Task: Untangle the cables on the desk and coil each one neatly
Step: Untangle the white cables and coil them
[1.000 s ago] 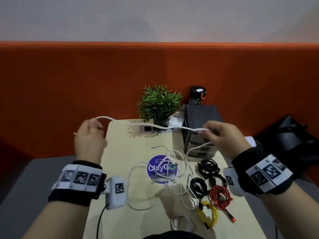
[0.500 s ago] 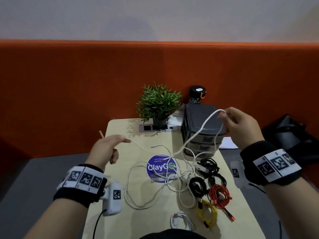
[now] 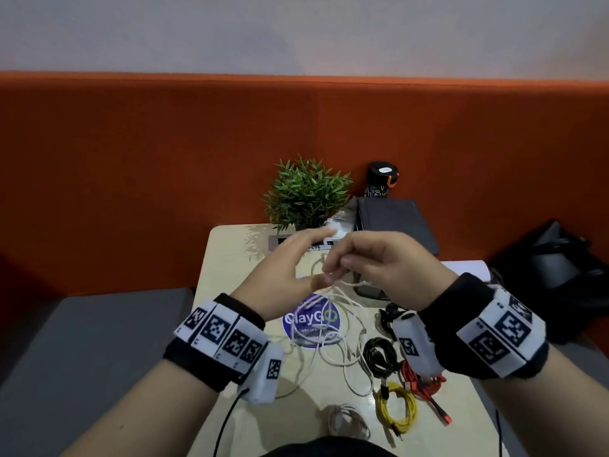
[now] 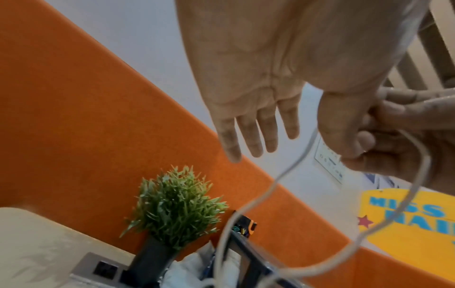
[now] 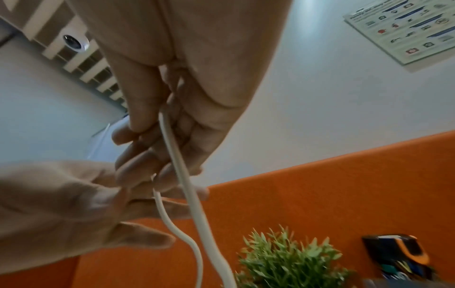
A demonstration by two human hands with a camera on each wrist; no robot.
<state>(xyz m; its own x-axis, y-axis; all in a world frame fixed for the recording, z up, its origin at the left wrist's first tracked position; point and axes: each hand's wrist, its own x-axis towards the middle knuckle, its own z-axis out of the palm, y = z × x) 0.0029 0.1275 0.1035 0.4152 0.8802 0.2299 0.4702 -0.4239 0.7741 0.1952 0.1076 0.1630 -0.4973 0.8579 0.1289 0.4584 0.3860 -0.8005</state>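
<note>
Above the desk's middle, my right hand (image 3: 385, 262) pinches a white cable (image 3: 342, 291) in its curled fingers. In the right wrist view that hand (image 5: 187, 81) grips the white cable (image 5: 187, 187), and two strands hang down from it. My left hand (image 3: 286, 272) is held beside it with straight fingers. In the left wrist view the white cable (image 4: 290, 167) runs along the thumb side of my left hand (image 4: 246, 78) and loops down. Under both hands, loose white cable (image 3: 333, 351) lies tangled on the desk (image 3: 224, 258).
Coiled black (image 3: 379, 354), red (image 3: 425, 380), yellow (image 3: 395, 410) and white (image 3: 346, 423) cables lie at the front right. A potted plant (image 3: 306, 192), a socket panel (image 3: 280, 240), a black drawer unit (image 3: 395, 219) and a black-orange cylinder (image 3: 382, 179) stand at the back. A black bag (image 3: 557, 268) sits off the right.
A second ago the hands held the white cable stretched wide apart. The right hand then rose over the drawer unit, and now both hands have come together above the desk's middle.
</note>
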